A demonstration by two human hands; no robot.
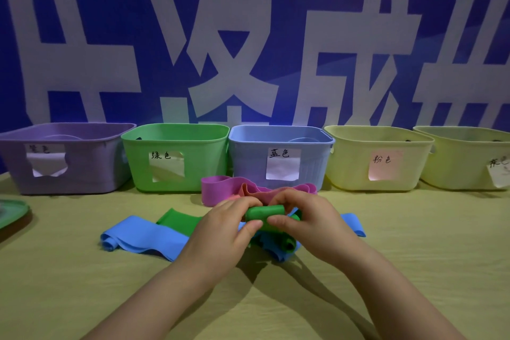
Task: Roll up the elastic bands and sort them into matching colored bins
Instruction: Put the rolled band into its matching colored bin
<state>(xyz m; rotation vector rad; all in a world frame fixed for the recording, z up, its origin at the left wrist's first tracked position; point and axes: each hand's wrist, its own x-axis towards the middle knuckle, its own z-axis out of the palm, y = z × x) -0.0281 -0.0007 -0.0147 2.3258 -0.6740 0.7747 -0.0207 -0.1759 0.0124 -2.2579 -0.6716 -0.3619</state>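
Observation:
Both hands hold a partly rolled green elastic band (265, 214) just above the table's middle. My left hand (223, 232) pinches the roll's left side, and my right hand (306, 222) grips its right side with curled fingers. The band's loose tail (179, 222) trails to the left. Under it lies a blue band (143, 237), wavy and flat. A purple-pink band (215, 190) and an orange-pink band (256, 193) stand on edge behind the hands. Along the back stand a purple bin (16, 163), a green bin (138, 163), a blue bin (248, 157) and two pale yellow bins (347, 163) (452, 163), each with a paper label.
A green lid or tray edge (11, 214) pokes in at the far left. A blue banner with large white characters hangs behind the bins. The table is covered in a yellow-green cloth (414, 257).

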